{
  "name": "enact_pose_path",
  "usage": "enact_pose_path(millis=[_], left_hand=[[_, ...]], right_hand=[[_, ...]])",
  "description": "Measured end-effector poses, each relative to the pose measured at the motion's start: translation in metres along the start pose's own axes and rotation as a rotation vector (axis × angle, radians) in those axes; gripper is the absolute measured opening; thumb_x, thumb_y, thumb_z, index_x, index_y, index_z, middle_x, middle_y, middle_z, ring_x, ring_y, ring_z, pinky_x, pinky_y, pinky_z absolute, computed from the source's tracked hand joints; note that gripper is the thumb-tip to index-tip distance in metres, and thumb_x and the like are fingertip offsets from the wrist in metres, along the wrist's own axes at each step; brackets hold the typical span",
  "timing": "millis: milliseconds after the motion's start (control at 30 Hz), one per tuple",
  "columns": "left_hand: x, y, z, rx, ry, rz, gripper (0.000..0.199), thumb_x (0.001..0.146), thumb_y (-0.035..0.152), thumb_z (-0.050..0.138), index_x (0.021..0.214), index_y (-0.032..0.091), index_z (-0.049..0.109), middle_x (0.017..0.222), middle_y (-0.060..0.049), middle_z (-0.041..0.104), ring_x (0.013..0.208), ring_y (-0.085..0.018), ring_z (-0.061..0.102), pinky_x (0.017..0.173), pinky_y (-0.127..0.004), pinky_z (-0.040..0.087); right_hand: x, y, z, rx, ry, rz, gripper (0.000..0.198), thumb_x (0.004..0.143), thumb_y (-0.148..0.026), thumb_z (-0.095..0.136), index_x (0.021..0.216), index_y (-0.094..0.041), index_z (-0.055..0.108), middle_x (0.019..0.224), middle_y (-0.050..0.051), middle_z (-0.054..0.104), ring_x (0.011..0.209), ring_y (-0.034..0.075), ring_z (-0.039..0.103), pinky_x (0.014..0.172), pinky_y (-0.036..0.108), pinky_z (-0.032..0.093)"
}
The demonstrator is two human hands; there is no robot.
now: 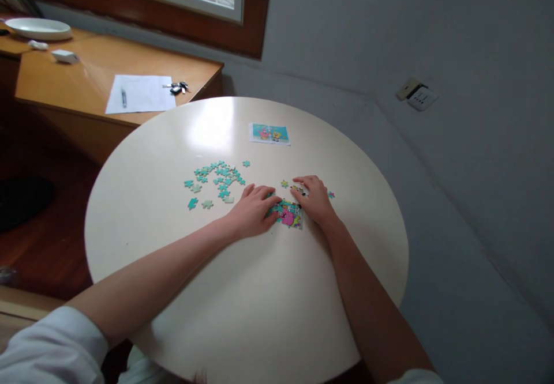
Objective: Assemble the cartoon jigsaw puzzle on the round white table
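Note:
A partly assembled jigsaw puzzle (287, 215) with a pink figure lies in front of me on the round table. Spread over its left side is my left hand (253, 214), thumb and fingers apart and resting on it. My right hand (315, 199) is curled at the puzzle's upper right, thumb and forefinger around a small dark-and-yellow jigsaw piece (298, 189); its underside is hidden. Just beyond lies a loose yellow-green piece (284, 183), and a pink-and-blue piece (331, 195) sits right of that hand. Several loose teal jigsaw pieces (220, 175) are scattered left of my hands.
A reference picture (270, 134) lies toward the far side of the round white table (182, 280). Beyond at left, a wooden desk (93, 67) bears paper (145, 96) with a pen, keys (178, 88), a white box (64, 56) and a round white dish (38, 28). A wall stands at right.

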State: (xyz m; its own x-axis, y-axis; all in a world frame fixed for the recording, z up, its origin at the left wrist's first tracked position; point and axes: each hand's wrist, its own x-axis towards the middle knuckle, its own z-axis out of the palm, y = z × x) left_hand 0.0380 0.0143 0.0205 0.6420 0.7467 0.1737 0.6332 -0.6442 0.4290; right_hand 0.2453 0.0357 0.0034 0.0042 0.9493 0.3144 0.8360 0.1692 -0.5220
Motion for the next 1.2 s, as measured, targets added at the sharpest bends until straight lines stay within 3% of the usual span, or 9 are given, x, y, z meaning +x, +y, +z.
enact_pose_path(millis=[233,767,1033,1200], left_hand=[[0.001,-0.002,0.002,0.004,0.002,-0.001,0.035,0.083,0.029,0.052,0.115,0.022,0.064,0.130,-0.013,0.054,0.123,-0.028,0.047,0.112,-0.054,0.020],[0.002,0.000,-0.001,-0.015,0.004,-0.005,0.034,0.081,0.023,0.050,0.110,0.023,0.067,0.126,-0.012,0.057,0.120,-0.030,0.049,0.110,-0.057,0.021],[0.002,0.003,-0.005,0.010,-0.007,-0.009,0.032,0.083,0.020,0.048,0.108,0.022,0.067,0.126,-0.012,0.058,0.117,-0.029,0.051,0.104,-0.051,0.028],[0.008,-0.016,-0.031,0.079,0.109,-0.125,0.027,0.084,0.018,0.044,0.095,0.018,0.068,0.106,-0.011,0.066,0.098,-0.025,0.060,0.091,-0.043,0.041]], right_hand=[[0.002,0.012,0.001,-0.036,0.047,0.063,0.026,0.080,-0.019,0.051,0.098,-0.019,0.069,0.104,0.012,0.064,0.099,0.027,0.057,0.092,0.046,0.041],[0.003,0.019,0.005,0.004,0.088,0.021,0.026,0.078,-0.022,0.048,0.093,-0.020,0.069,0.099,0.011,0.064,0.097,0.026,0.056,0.091,0.045,0.044],[0.003,0.019,0.004,-0.010,0.082,0.032,0.026,0.077,-0.022,0.049,0.094,-0.020,0.069,0.099,0.011,0.064,0.097,0.026,0.057,0.091,0.045,0.044],[0.003,0.019,0.006,0.008,0.089,0.028,0.026,0.077,-0.022,0.049,0.094,-0.020,0.069,0.099,0.011,0.063,0.096,0.026,0.057,0.090,0.045,0.045]])
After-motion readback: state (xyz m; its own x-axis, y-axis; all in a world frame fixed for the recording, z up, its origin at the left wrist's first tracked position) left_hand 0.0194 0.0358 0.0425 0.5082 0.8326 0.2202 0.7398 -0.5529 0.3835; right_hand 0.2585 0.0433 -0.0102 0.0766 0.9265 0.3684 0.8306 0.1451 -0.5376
